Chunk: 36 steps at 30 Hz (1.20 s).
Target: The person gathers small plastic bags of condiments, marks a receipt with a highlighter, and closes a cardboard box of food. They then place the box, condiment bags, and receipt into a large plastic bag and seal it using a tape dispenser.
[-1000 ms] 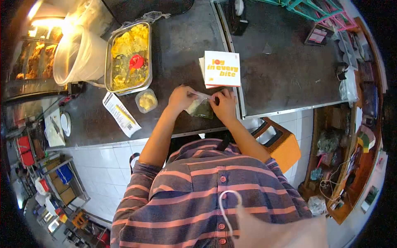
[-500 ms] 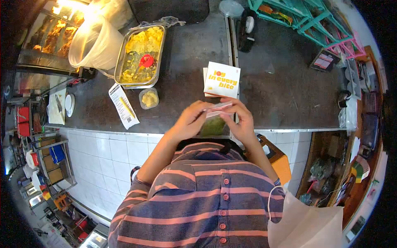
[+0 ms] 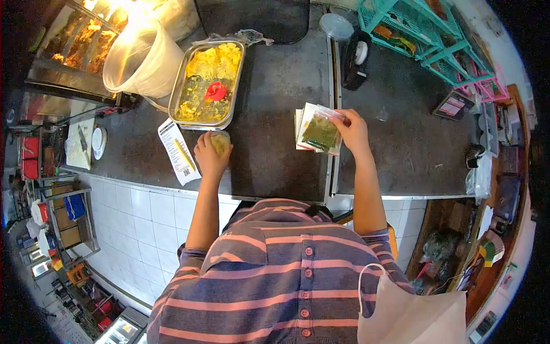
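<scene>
My left hand (image 3: 211,156) is wrapped round a small clear plastic tub (image 3: 220,142) of pale yellow food, on the counter just below the metal tray. Held by its upper right edge in my right hand (image 3: 355,132) is a small clear zip bag (image 3: 321,135) with something green and leafy-looking inside. The bag overlaps the white printed cards (image 3: 299,129), covering most of their lettering. Left of the tub lies a long paper receipt (image 3: 175,152).
A metal tray (image 3: 230,109) holds yellow food and a red-ended utensil (image 3: 216,92). Beside it stands a translucent bucket (image 3: 137,63). Farther back are a round lid (image 3: 336,27), a black tape dispenser (image 3: 357,60) and teal baskets (image 3: 427,40). A knife (image 3: 83,139) lies at left.
My hands have parted from the zip bag at the counter's edge. The right has carried it up over the white cards; the left has let go and taken hold of the tub.
</scene>
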Each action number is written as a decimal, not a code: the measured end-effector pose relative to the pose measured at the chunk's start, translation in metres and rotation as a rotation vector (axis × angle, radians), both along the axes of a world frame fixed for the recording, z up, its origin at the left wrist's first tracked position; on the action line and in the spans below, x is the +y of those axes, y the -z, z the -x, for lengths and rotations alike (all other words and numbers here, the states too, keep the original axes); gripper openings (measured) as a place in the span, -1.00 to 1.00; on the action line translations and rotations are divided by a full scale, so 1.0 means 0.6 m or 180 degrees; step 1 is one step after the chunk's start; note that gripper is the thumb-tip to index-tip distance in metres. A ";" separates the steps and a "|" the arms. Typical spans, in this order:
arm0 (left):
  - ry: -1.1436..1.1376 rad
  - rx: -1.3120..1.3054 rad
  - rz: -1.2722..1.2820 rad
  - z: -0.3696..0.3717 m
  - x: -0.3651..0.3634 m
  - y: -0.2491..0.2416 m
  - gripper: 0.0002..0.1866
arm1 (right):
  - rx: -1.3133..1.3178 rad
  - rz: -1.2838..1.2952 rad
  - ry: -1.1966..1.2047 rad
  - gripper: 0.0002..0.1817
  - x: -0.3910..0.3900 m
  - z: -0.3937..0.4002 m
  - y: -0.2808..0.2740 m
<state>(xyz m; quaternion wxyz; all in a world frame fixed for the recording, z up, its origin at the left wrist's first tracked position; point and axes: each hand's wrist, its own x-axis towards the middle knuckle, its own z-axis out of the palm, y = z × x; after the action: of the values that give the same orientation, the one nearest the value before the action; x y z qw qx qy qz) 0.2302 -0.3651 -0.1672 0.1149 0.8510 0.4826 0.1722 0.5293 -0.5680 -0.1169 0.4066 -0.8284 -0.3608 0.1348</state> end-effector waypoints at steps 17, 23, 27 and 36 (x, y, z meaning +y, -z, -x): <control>0.2575 -0.1836 0.1294 -0.212 -0.108 -0.213 -0.34 | 0.1382 -0.1202 0.0075 -0.60 -0.009 0.128 -0.120; 0.2458 -0.1463 0.2535 -0.256 -0.080 -0.152 -0.58 | -0.0604 0.0281 0.0480 -0.60 0.009 0.066 -0.053; 0.1219 -0.1991 0.2098 -0.157 -0.034 -0.155 -0.61 | -0.0186 0.0159 0.0659 -0.55 -0.006 0.026 0.029; -0.1453 0.0287 0.0302 0.192 0.181 0.095 -0.40 | 0.2159 -0.0517 0.0894 -0.56 0.012 0.034 -0.026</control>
<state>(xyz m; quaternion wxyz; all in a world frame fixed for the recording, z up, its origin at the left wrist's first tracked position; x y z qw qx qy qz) 0.1152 -0.2568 -0.2243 0.0912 0.7203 0.6747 0.1327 0.5088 -0.5611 -0.1011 0.5819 -0.7432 -0.0980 0.3154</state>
